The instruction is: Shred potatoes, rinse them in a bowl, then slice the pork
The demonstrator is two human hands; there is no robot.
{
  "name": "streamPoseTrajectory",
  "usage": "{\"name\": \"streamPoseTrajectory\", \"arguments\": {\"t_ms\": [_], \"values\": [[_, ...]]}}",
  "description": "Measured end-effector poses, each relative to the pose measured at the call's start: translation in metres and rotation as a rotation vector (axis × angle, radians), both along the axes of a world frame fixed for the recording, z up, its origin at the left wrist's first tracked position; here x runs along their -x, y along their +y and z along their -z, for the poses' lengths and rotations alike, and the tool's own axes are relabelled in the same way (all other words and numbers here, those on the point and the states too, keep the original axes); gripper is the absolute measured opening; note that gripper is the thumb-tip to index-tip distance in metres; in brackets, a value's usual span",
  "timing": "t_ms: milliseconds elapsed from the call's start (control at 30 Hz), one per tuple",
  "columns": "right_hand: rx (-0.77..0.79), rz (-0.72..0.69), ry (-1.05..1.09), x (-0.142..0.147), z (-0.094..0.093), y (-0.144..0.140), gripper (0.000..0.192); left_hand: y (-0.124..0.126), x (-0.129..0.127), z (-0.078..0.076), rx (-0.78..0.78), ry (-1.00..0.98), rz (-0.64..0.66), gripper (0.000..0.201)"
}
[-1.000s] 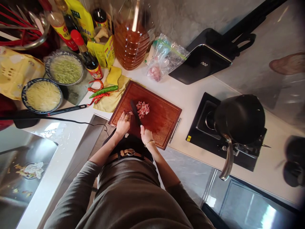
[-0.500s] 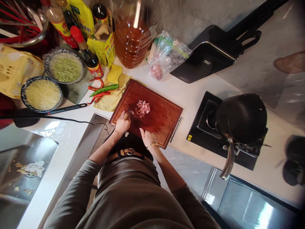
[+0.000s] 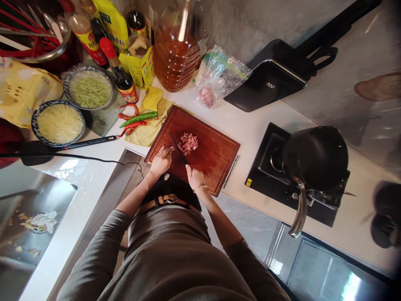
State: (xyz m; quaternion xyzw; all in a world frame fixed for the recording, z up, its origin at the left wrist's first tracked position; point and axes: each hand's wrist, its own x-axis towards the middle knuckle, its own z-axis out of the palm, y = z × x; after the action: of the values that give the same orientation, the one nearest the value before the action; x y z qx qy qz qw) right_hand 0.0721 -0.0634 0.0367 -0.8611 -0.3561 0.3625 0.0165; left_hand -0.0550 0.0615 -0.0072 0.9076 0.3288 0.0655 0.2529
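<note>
Meat, pink and cut into small pieces [image 3: 188, 143], lies in a heap near the middle of the reddish-brown wooden cutting board [image 3: 216, 161], which sits on the white bench [image 3: 250, 125] between a yellow cloth [image 3: 147, 131] and a black stove with a dark pan [image 3: 315, 156]. The right hand [image 3: 194, 179] is closed around the handle of a dark-bladed knife [image 3: 178, 148], its grip fully wrapped, and the blade runs up and left to the near-left edge of the heap. The left hand [image 3: 161, 161] rests on the board just left of the blade, fingers curled toward the pile; whether they pinch a piece of meat cannot be told at this size.

The main risk, as a judgement, is to the left fingertips: they sit very close to the blade, and a stroke that drifts left would catch them. Wet meat may also slide under the edge, so the blade could skid rather than bite. The board's near edge overhangs the bench corner slightly, and hard chopping there might rock it.

Red and green chillies [image 3: 136, 120] lie on the cloth. Further left stand a bowl of pale shredded vegetable [image 3: 59, 123], a bowl of green pieces [image 3: 90, 89], sauce bottles [image 3: 120, 75] and a large jug of amber oil [image 3: 175, 50]. A clear plastic bag [image 3: 219, 75] lies behind the board.
</note>
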Motion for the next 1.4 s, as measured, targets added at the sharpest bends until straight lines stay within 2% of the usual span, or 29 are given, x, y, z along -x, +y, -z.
{"name": "streamPoseTrajectory", "arguments": {"t_ms": [167,400,567,667,1000,1300,1400], "values": [[0.061,-0.063,-0.010,0.007,-0.011,-0.002,0.059,0.002,0.001,-0.005,-0.066,0.026,-0.017,0.038],[0.156,-0.091,-0.062,0.017,-0.014,0.014,0.064,0.003,-0.004,0.000,-0.103,0.042,0.007,0.035],[0.069,-0.049,-0.040,0.017,0.001,0.030,0.065,0.003,-0.003,0.003,-0.099,0.022,0.013,0.036],[0.004,-0.006,-0.006,0.012,0.007,0.029,0.066,0.001,-0.001,0.003,-0.087,-0.026,0.005,0.040],[0.032,-0.122,-0.088,0.021,-0.003,0.008,0.063,-0.004,0.006,-0.007,-0.160,-0.031,-0.080,0.035],[0.121,-0.113,-0.045,0.023,-0.014,0.024,0.066,0.009,-0.001,-0.007,-0.212,-0.003,0.013,0.030],[0.129,-0.096,-0.031,0.025,-0.013,0.030,0.066,0.012,-0.003,-0.007,-0.208,0.003,0.046,0.031]]}}
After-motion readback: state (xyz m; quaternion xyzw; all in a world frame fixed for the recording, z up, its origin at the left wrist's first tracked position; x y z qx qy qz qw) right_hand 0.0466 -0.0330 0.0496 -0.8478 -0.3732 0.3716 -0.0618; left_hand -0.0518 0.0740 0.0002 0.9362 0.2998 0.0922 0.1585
